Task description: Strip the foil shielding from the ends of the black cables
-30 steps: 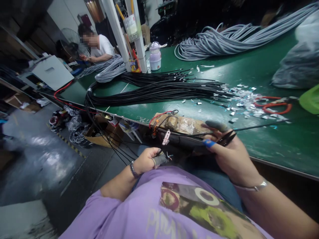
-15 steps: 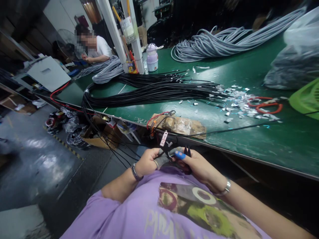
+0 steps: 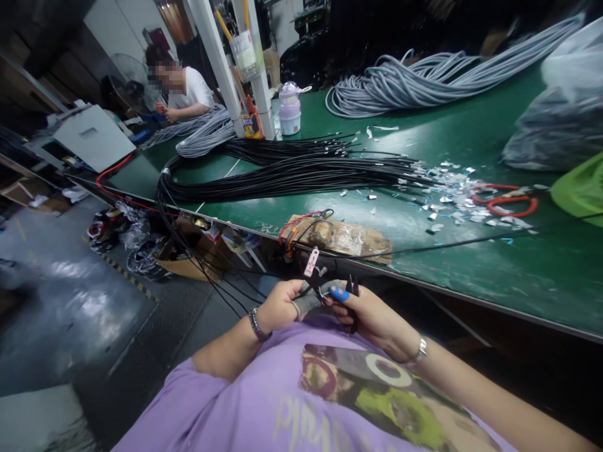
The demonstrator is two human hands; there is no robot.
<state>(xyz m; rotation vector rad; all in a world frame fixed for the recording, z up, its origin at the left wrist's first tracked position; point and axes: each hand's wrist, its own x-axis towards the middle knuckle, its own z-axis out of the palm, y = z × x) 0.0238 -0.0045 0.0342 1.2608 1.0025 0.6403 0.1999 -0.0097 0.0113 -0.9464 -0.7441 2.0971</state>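
Observation:
My left hand (image 3: 281, 306), some fingers wrapped in grey covers, is closed on a black cable (image 3: 308, 289) just in front of my body. Thin pale wires (image 3: 323, 294) show at the cable's end between the two hands. My right hand (image 3: 372, 317), with a blue cover on its thumb, is closed near those wires. Small dark scissors (image 3: 352, 285) are held in it, their tips pointing up and parted. The fingers hide most of the scissors' handles. A white tag (image 3: 311, 262) stands just above my hands at the bench edge.
On the green bench (image 3: 471, 276) lie a bundle of black cables (image 3: 282, 177), coiled grey cables (image 3: 405, 85), white scraps (image 3: 452, 194) and orange-handled scissors (image 3: 511, 204). A worn wooden block (image 3: 343, 238) sits at the front edge. Another person (image 3: 188, 91) sits at the far left.
My right hand and wrist have shifted slightly left, and the scissors have turned a little. The left hand keeps its hold on the cable. The whole view has moved slightly.

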